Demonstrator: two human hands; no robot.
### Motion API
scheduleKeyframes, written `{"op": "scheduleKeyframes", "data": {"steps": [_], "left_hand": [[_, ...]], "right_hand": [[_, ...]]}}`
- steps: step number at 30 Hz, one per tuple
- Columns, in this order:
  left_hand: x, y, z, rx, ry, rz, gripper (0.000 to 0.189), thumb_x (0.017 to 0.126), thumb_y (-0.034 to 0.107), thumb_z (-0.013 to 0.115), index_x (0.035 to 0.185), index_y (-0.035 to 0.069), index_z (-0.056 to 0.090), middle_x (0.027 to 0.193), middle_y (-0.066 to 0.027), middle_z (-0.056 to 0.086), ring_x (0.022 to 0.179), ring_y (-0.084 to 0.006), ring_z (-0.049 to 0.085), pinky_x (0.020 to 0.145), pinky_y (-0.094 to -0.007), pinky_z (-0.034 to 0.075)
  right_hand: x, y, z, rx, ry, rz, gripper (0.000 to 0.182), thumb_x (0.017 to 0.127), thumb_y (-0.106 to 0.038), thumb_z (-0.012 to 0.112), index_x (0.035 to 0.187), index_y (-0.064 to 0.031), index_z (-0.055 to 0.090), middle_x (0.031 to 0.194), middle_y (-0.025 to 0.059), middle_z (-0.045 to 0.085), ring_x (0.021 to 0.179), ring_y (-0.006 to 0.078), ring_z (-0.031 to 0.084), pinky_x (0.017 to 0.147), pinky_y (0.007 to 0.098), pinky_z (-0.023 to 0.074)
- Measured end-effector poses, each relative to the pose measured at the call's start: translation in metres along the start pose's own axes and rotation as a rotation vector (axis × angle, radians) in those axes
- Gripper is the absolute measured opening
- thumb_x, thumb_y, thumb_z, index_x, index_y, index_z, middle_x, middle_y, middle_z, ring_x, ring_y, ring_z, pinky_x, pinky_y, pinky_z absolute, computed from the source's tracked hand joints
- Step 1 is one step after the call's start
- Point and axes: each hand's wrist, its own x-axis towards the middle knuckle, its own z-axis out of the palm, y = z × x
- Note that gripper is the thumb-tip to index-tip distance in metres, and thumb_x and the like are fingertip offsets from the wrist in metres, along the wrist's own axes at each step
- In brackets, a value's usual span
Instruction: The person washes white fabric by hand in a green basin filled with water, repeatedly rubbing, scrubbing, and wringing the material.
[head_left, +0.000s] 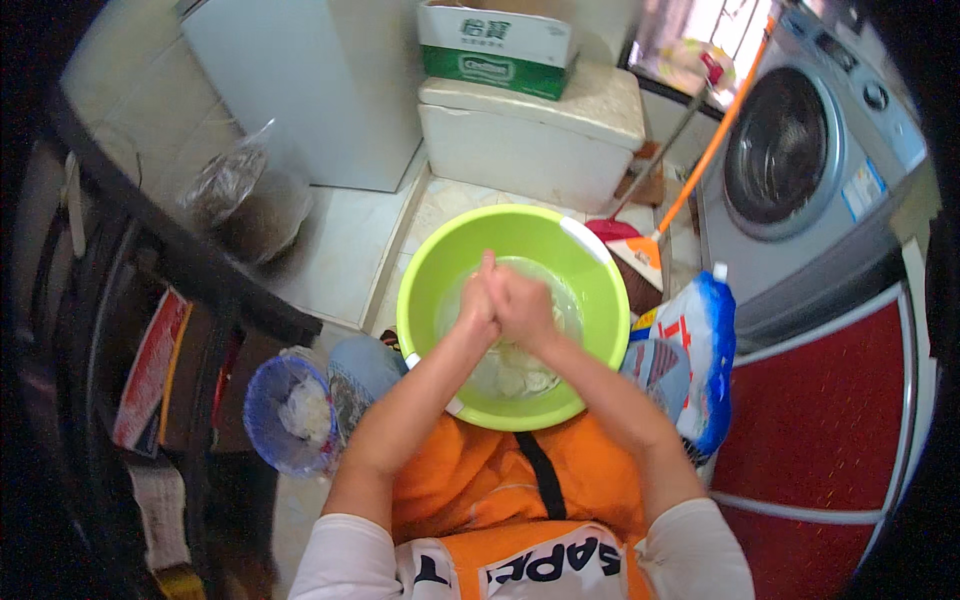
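Note:
My left hand (475, 306) and my right hand (527, 301) are pressed together over a lime-green plastic basin (420, 315). The left thumb points up, away from me. The right hand looks slightly blurred. Whether anything is caught between the palms is hidden. Cloudy water (469, 371) covers the bottom of the basin. A pale, crumpled cloth (525, 371) lies in it, just below my wrists. The basin sits between my knees, its near rim against my orange apron (480, 480).
A blue-lined waste bin (259, 420) stands on my left, and a blue-and-white detergent bag (716, 360) on my right. Beyond the basin are an orange-handled broom (697, 176), a white chest (517, 146) bearing a carton (487, 64), and a washing machine (862, 127).

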Motion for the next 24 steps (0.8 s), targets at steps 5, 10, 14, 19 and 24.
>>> {"op": "scheduleKeyframes", "data": {"steps": [5,10,14,19,24], "left_hand": [[-0.022,-0.014,0.075,0.088,0.390,0.024,0.034,0.089,0.040,0.043,0.084,0.009,0.055,0.076,-0.0031,0.055,0.066,-0.0147,0.050,0.057,-0.0319,0.041],[-0.024,-0.005,0.088,0.060,0.417,0.019,0.033,0.089,0.038,0.044,0.080,0.008,0.054,0.073,-0.0038,0.054,0.066,-0.0143,0.049,0.057,-0.0318,0.040],[-0.004,0.004,0.042,0.140,0.410,0.033,0.033,0.089,0.037,0.043,0.086,0.006,0.055,0.079,-0.0053,0.057,0.068,-0.0143,0.051,0.059,-0.0311,0.042],[-0.023,-0.002,0.095,-0.052,0.391,0.039,0.033,0.091,0.038,0.041,0.090,0.007,0.054,0.084,-0.0052,0.056,0.073,-0.0145,0.052,0.061,-0.0303,0.043],[-0.003,-0.002,0.055,-0.067,0.464,0.015,0.032,0.091,0.038,0.039,0.089,0.009,0.054,0.082,-0.0045,0.056,0.073,-0.0146,0.053,0.061,-0.0306,0.043]], "right_hand": [[0.004,0.024,-0.003,0.150,0.060,0.176,0.024,0.082,-0.020,0.054,0.068,-0.0010,0.052,0.058,0.0164,0.051,0.048,0.0241,0.052,0.048,0.0358,0.0404],[0.004,0.028,-0.010,-0.035,-0.021,0.086,0.028,0.084,-0.024,0.051,0.064,-0.0044,0.050,0.056,0.0158,0.050,0.047,0.0312,0.050,0.044,0.0388,0.0378],[-0.008,-0.017,-0.004,-0.047,-0.135,-0.230,0.029,0.085,-0.022,0.049,0.063,-0.0043,0.047,0.054,0.0161,0.049,0.046,0.0307,0.049,0.043,0.0391,0.0366],[0.037,0.032,-0.016,-0.213,-0.121,-0.006,0.025,0.084,-0.020,0.051,0.064,-0.0038,0.048,0.054,0.0166,0.048,0.045,0.0292,0.050,0.044,0.0379,0.0380],[0.007,0.010,0.005,0.004,-0.084,-0.213,0.018,0.084,-0.018,0.050,0.074,-0.0051,0.056,0.054,0.0155,0.049,0.046,0.0280,0.051,0.044,0.0389,0.0387]]}}
